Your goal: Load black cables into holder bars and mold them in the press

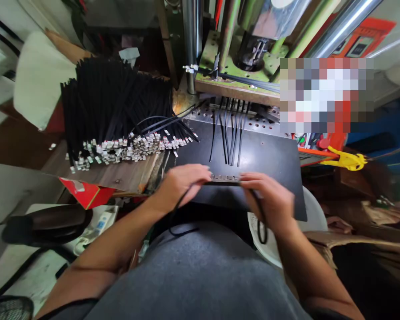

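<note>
My left hand point(183, 182) and my right hand point(270, 195) meet at the near edge of a black work plate point(273, 155). Between the fingertips sits a short row of small metal connectors point(225, 178). Each hand is closed on thin black cables point(262, 222) that loop down toward my lap. Several more black cables point(231, 133) run from the plate up into the moulding machine point(240, 66).
A large bundle of black cables with white and metal connector ends point(120, 129) lies on a wooden board to the left. A red box point(86, 193) sits under that board. A yellow clamp point(345, 160) lies at the right. A white bucket point(313, 213) stands below the plate.
</note>
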The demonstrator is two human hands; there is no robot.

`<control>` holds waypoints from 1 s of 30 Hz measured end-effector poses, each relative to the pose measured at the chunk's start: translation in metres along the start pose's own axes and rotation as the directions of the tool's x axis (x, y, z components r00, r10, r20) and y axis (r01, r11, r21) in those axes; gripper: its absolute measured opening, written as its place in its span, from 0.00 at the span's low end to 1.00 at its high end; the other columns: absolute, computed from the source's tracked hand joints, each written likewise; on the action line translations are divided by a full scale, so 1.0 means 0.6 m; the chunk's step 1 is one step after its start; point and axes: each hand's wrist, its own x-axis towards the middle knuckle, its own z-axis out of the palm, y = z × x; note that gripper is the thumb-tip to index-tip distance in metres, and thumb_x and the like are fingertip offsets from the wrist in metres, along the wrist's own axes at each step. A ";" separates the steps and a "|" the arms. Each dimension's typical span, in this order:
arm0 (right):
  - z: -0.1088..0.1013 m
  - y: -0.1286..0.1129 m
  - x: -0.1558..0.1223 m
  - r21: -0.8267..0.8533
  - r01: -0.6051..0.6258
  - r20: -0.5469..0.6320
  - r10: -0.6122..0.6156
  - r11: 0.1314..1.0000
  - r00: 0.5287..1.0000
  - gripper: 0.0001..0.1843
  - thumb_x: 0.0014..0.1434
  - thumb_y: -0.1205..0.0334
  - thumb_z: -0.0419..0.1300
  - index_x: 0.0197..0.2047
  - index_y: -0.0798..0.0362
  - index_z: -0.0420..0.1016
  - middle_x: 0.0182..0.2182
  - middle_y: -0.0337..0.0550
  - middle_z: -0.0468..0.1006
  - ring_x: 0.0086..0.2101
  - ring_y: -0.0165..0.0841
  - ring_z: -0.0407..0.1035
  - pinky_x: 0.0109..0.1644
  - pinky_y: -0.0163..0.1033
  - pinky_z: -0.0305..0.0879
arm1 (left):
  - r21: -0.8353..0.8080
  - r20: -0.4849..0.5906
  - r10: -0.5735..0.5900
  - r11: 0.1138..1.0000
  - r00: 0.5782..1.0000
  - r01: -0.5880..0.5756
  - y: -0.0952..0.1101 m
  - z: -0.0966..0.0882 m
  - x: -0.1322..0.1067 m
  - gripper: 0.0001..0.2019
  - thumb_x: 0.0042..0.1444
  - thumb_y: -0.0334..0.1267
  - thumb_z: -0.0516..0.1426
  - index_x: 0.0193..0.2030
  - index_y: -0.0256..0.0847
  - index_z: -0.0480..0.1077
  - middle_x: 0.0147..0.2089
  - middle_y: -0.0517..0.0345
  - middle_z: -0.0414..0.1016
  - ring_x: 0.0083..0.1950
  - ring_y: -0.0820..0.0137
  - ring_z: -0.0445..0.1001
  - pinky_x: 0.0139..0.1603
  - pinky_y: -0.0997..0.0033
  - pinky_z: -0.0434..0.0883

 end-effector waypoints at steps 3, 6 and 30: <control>0.053 0.003 0.017 0.140 0.028 0.010 -0.029 0.990 1.000 0.06 0.66 0.68 0.56 0.39 0.51 0.73 0.40 0.43 0.80 0.40 0.32 0.76 0.45 0.38 0.74 | -0.092 0.030 0.101 0.991 0.994 -0.098 -0.003 0.066 0.016 0.08 0.63 0.29 0.53 0.38 0.40 0.73 0.40 0.59 0.80 0.44 0.71 0.78 0.53 0.66 0.75; 0.060 0.011 0.030 0.142 0.030 0.020 -0.034 0.989 0.999 0.05 0.66 0.69 0.56 0.38 0.52 0.72 0.39 0.44 0.80 0.39 0.32 0.76 0.44 0.38 0.73 | -0.088 0.021 -0.018 0.996 1.000 0.020 -0.004 0.068 0.021 0.04 0.61 0.29 0.56 0.39 0.40 0.71 0.38 0.60 0.78 0.39 0.74 0.77 0.44 0.74 0.73; 0.063 -0.044 0.243 0.056 0.339 0.345 -0.337 0.939 0.876 0.10 0.66 0.63 0.59 0.49 0.55 0.74 0.44 0.49 0.77 0.42 0.37 0.74 0.47 0.42 0.72 | 0.594 -0.393 -0.203 0.688 0.897 0.416 -0.017 -0.180 -0.094 0.19 0.58 0.37 0.64 0.56 0.45 0.68 0.54 0.52 0.70 0.58 0.58 0.70 0.63 0.49 0.69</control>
